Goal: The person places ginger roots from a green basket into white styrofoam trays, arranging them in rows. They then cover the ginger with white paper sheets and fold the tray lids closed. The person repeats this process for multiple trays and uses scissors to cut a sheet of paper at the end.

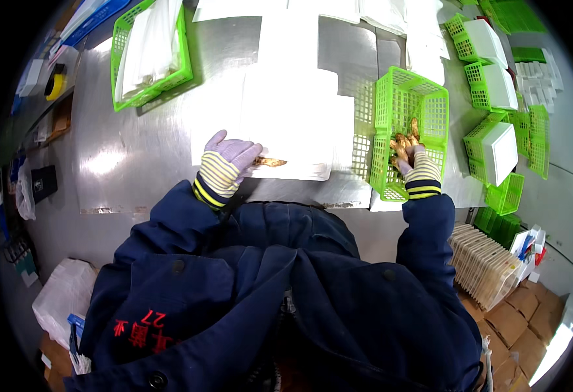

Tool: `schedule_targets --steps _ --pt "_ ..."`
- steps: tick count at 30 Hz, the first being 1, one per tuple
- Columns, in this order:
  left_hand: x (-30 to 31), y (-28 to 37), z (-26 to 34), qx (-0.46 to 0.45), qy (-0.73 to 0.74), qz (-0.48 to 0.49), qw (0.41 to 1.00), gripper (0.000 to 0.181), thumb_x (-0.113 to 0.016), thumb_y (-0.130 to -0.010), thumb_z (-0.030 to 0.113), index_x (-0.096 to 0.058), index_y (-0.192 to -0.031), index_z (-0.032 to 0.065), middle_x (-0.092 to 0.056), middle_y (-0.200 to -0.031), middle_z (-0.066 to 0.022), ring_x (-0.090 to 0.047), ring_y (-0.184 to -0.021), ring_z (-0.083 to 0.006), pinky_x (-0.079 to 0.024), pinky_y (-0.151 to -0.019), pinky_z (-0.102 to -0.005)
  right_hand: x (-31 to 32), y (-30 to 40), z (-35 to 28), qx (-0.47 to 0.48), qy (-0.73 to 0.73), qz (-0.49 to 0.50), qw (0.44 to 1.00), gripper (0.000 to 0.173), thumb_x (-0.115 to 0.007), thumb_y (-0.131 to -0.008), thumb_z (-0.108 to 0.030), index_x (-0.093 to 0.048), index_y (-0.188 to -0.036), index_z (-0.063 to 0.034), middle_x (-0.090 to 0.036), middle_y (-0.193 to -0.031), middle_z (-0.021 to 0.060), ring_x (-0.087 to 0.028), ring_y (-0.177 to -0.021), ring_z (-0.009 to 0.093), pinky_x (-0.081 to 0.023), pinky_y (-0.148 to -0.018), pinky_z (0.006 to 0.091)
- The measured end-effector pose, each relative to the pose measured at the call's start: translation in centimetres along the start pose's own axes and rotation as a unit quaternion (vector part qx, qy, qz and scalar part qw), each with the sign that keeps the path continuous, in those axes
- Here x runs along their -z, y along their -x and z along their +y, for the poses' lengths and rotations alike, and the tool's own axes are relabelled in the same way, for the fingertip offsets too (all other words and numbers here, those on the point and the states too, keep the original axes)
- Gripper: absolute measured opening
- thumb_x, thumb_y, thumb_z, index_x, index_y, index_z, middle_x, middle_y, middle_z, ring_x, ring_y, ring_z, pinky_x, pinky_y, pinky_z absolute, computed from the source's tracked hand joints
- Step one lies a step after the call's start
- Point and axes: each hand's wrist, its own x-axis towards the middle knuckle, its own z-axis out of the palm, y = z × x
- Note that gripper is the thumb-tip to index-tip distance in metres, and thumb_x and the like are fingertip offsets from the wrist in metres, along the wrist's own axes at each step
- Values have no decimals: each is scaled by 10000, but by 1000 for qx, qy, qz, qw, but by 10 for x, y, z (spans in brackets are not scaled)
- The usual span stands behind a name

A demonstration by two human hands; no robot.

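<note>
My left hand point(225, 164), in a lilac knit glove with a striped cuff, is at the front left part of a white sheet point(291, 117) on the steel table. Its fingertips touch one end of a brown, elongated mushroom-like piece point(271, 161) lying near the sheet's front edge. My right hand point(416, 164), gloved alike, reaches into a green plastic basket point(382, 142) on the right. Its fingers are among several similar brown pieces point(401, 142); whether they grip one cannot be told.
Another green basket point(187, 59) with white sheets stands at the back left. White sheets point(289, 29) lie at the back of the steel table point(134, 161). Small green baskets with white foam boxes point(499, 152) line the right side. A yellow tape roll point(57, 86) is at far left.
</note>
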Motion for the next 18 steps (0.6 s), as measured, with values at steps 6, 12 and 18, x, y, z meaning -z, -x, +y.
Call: schedule_targets --steps 6,12,18 --pt "-25 -17 20 -64 -35 -41 997 323 -661 -758 261 -642 -1066 166 -647 -952 1 -617 -924 -191 -391 -1001 -503 -35 -11 -146 320 6 -37 947 271 -657 -792 -162 -620 -1051 -93 -667 -913 109 -638 -868 296 -481 -853 390" --pt "-22 -23 26 -53 -53 -72 995 299 -623 -781 217 -638 -1073 155 -641 -990 -9 -596 -968 -205 -378 -1013 -499 -83 -8 -126 352 168 70 918 269 -602 -816 -255 -616 -1067 -161 -646 -1013 -17 -556 -1086 201 -343 -996 555" --pt "-45 -33 34 -114 17 -70 991 353 -562 -824 167 -581 -1156 50 -602 -1158 -111 -588 -1030 -260 -420 -948 -430 -39 -13 -138 382 83 21 920 199 -610 -731 -165 -656 -917 -111 -651 -960 78 -612 -938 280 -486 -819 404"
